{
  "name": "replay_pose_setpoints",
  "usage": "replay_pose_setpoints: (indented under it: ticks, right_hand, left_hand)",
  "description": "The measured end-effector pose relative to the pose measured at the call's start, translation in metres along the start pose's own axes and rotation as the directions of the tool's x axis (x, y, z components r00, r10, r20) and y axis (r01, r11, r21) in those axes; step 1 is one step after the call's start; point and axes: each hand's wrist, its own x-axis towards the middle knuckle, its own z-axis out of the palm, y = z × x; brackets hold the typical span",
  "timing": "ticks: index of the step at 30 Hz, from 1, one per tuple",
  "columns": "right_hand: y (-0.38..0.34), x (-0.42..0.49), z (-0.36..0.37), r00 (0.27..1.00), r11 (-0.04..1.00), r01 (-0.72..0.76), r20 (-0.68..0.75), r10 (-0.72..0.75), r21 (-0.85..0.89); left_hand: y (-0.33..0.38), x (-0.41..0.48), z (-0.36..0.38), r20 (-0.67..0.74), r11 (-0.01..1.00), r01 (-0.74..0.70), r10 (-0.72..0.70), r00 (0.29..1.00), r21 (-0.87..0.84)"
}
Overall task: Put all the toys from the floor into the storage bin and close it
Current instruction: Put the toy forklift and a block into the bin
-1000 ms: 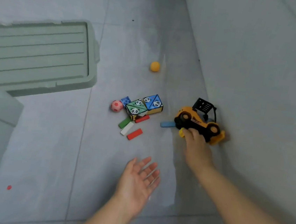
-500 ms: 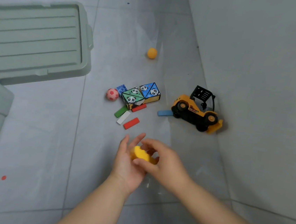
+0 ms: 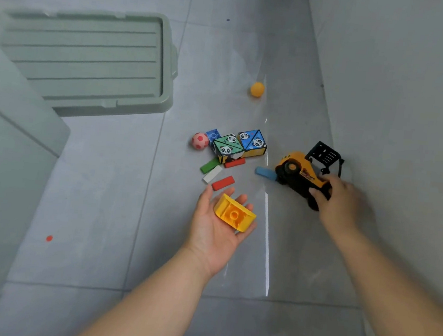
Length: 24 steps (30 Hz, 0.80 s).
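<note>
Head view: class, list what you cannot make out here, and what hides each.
All in the head view:
Storage bin: cut off by left edge; inside unseen.
Toy truck: rear covered by the motion-blurred right hand.
Blue block: one end hidden behind the truck.
Red speck on floor: too small to identify.

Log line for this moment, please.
left hand: open, carries yellow block | right hand: grips toy forklift | lid: off, on floor
</note>
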Motion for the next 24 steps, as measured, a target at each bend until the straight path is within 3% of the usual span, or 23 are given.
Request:
replay_pose_setpoints:
  ticks: [5,9,15,19,22,24]
  right_hand:
    - [-0.070,-0.070,-0.015,0.960,0.922,0.277,-0.115,-0.255,0.271]
    - [-0.126,-0.103,-0.029,0.892,0.863,0.453,-0.120,-0.437,0.222]
    - [-0.219,-0.134,-0.052,0.791,0.752,0.611,-0.157,-0.591,0.248]
    - [-0.318,-0.168,-0.055,0.649,0.583,0.745,-0.152,-0.745,0.325]
    - [-0.396,-0.206,-0.045,0.516,0.471,0.772,0.011,-0.856,0.428]
    - [-0.441,-0.234,-0.029,0.430,0.447,0.772,0.147,-0.891,0.453]
  left_hand:
    - [0.009,-0.018,0.005,0.058,0.991,-0.119,0.116,0.992,0.057]
    - [0.030,-0.042,0.008,0.108,0.955,-0.276,0.265,0.958,0.106]
    - [0.099,-0.111,0.013,-0.052,0.864,-0.496,0.501,0.864,0.086]
    - [0.176,-0.182,-0.007,-0.195,0.745,-0.662,0.664,0.722,0.085]
    - [0.228,-0.249,-0.050,-0.260,0.615,-0.768,0.783,0.566,0.181]
    - [0.260,-0.286,-0.095,-0.333,0.582,-0.764,0.805,0.491,0.280]
